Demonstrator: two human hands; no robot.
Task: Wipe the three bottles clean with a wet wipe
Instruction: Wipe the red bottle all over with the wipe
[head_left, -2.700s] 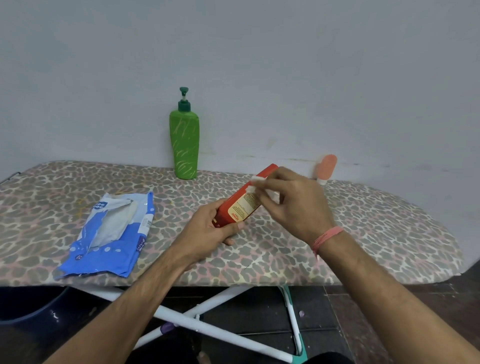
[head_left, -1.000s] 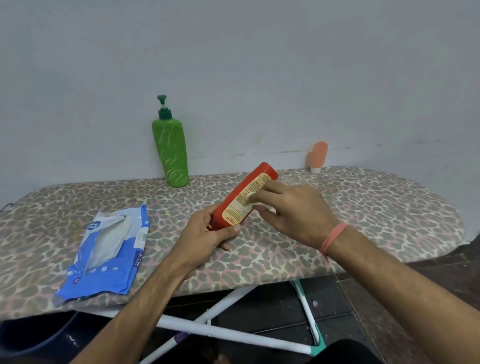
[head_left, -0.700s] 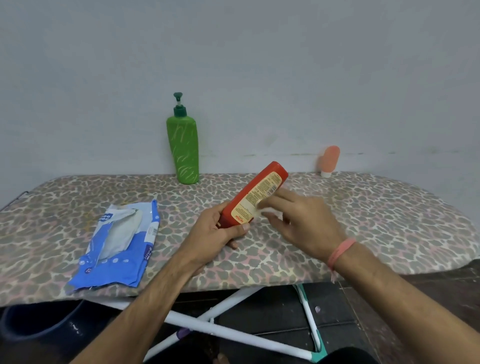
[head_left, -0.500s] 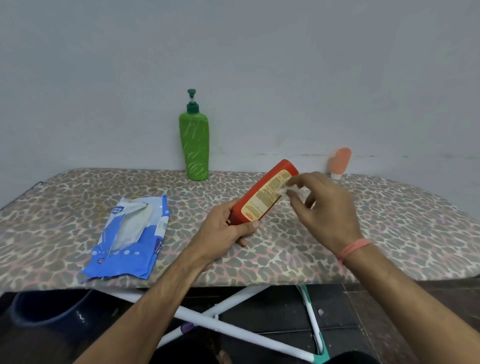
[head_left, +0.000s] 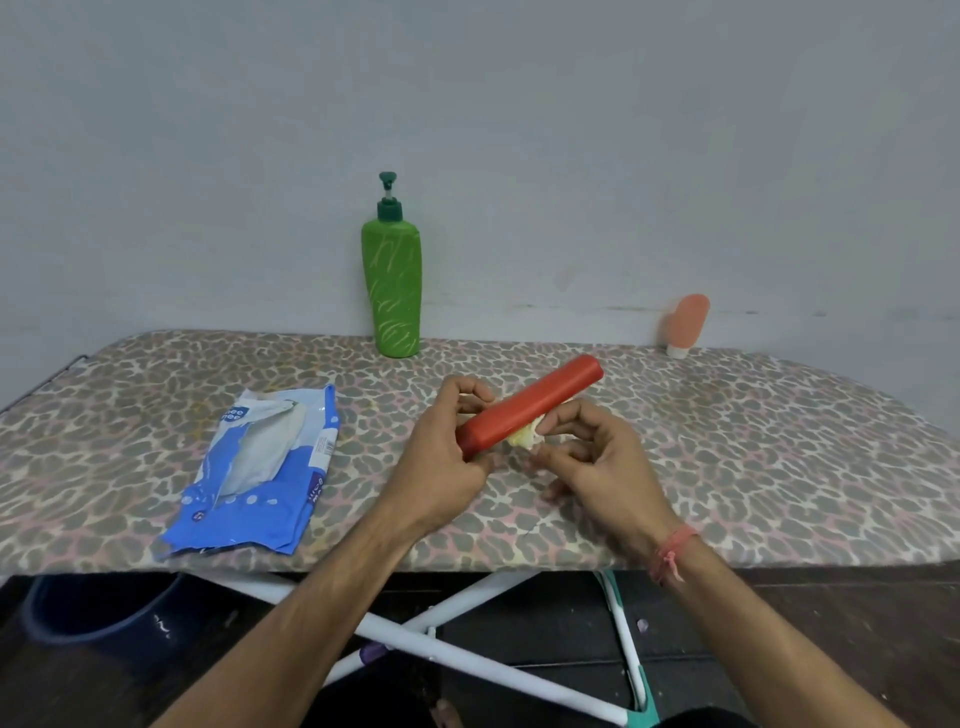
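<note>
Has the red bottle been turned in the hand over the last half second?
Yes. The red bottle in the left hand has rolled: its label faced the camera before, now only plain red shows.

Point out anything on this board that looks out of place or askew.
Little stands out. The small peach bottle stands cap-down and tilts toward the wall. The wet wipe pack lies crumpled with its flap open. The green pump bottle stands upright; no spill shows.

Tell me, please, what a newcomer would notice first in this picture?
First, the red bottle at the centre, gripped by the left hand while the right hand presses a wet wipe under it. Then the green pump bottle standing upright at the wall.
</note>
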